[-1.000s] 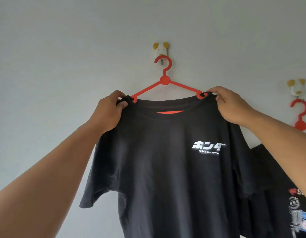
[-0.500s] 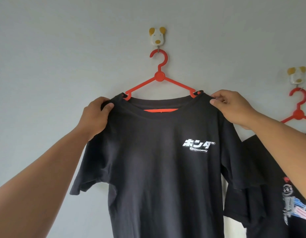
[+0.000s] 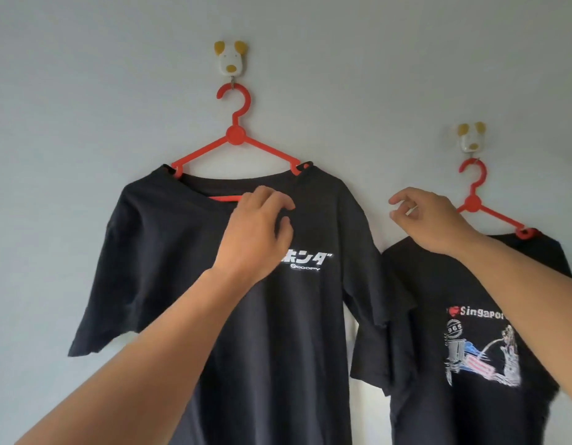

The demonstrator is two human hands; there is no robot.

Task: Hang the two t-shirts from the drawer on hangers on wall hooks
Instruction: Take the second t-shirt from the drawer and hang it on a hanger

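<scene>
A black t-shirt with white print (image 3: 169, 252) hangs on a red hanger (image 3: 235, 136) from a dog-faced wall hook (image 3: 230, 61). My left hand (image 3: 255, 232) is at the front of its collar, fingers curled onto the fabric. To the right, a second black t-shirt with a Singapore print (image 3: 438, 284) hangs on another red hanger (image 3: 473, 203) from a matching hook (image 3: 470, 141). My right hand (image 3: 429, 220) hovers between the two shirts with loosely spread fingers and holds nothing. My right forearm covers part of the second shirt's shoulder.
Behind everything is a plain pale grey wall (image 3: 85, 91). The left shirt's right sleeve overlaps the second shirt's left sleeve. The shirts' lower hems run out of view at the bottom.
Both hands have left the left shirt's shoulders. My left hand moved to the collar's middle and my right hand came off and drew to the right. The view shifted, showing more of the second shirt.
</scene>
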